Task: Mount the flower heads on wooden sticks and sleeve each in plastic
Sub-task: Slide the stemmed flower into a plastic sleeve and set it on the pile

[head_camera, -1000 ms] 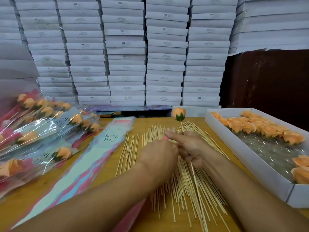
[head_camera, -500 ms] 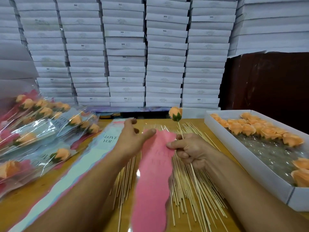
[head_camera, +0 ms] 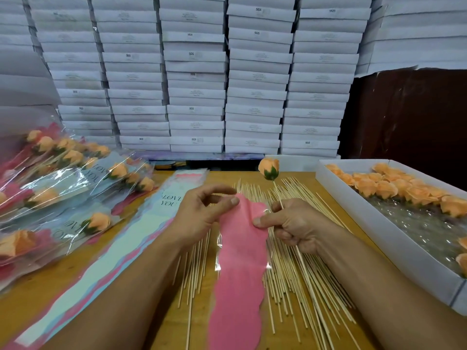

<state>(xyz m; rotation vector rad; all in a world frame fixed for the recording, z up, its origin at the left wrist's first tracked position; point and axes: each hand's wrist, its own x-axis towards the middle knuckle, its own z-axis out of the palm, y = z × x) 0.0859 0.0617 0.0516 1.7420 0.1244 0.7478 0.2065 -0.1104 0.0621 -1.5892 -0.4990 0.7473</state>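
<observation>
pink plastic sleeve (head_camera: 240, 269) looked light, floppy and slick; best taken at its top edge, where the two layers must be parted. mounted flower head (head_camera: 269, 168) was soft and crushable, so hold belonged on the stick (head_camera: 279, 198), thin and stiff. sleeve hung over the loose sticks (head_camera: 298, 274) at mid-table, between both hands. left hand (head_camera: 199, 213) pinched the sleeve's top edge with thumb and forefinger, other fingers loosely spread. right hand (head_camera: 295, 226) was curled round the stick, thumb pressing the sleeve's right edge; flower stood above it.

Glossy plastic sleeve (head_camera: 240, 261), bare wooden sticks (head_camera: 290, 274)
</observation>
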